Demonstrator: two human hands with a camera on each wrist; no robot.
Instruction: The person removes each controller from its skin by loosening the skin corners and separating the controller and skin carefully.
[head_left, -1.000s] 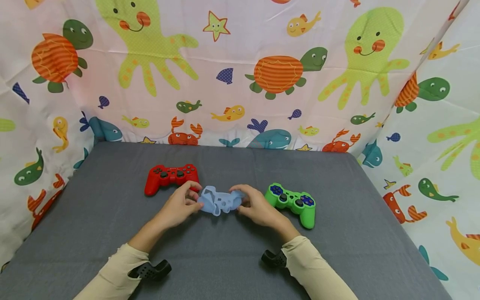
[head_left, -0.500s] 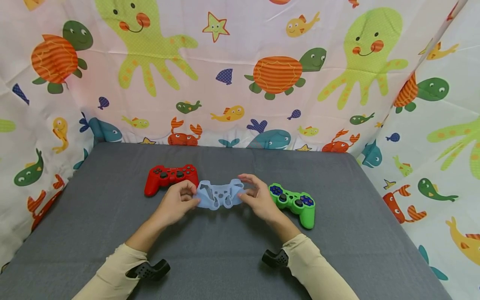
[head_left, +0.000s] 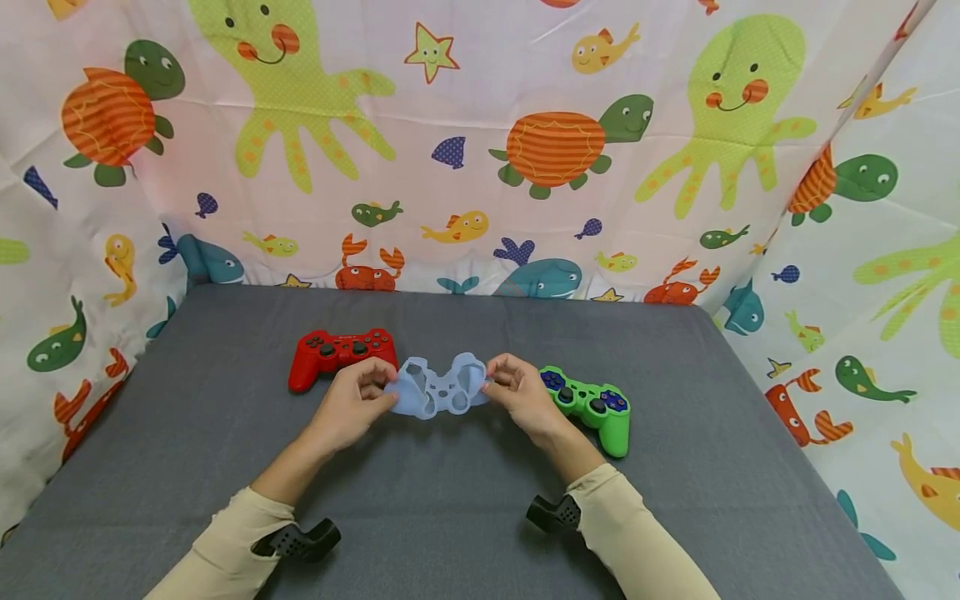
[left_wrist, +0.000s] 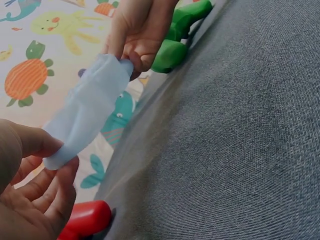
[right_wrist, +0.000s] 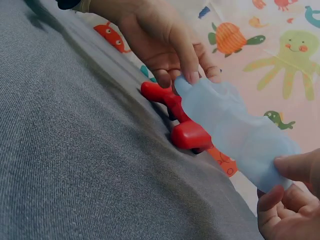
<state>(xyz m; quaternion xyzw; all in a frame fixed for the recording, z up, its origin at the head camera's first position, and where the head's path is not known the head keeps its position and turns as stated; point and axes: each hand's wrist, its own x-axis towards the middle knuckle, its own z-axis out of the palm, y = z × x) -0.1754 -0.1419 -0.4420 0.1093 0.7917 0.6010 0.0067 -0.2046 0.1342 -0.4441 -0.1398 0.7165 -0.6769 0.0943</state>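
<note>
Presently, I note the pale blue silicone cover [head_left: 440,387] slung crosswise between both hands.
Left hand [head_left: 352,406] and right hand [head_left: 521,395] each pinch an end; neither nearer.

left hand [head_left: 352,404]: fingers pinching | right hand [head_left: 521,396]: fingers pinching, raised

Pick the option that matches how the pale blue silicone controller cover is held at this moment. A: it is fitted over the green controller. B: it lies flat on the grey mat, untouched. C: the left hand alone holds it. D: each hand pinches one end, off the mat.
D: the left hand and right hand each pinch an end of the blue cover, lifted above the grey mat.
</note>
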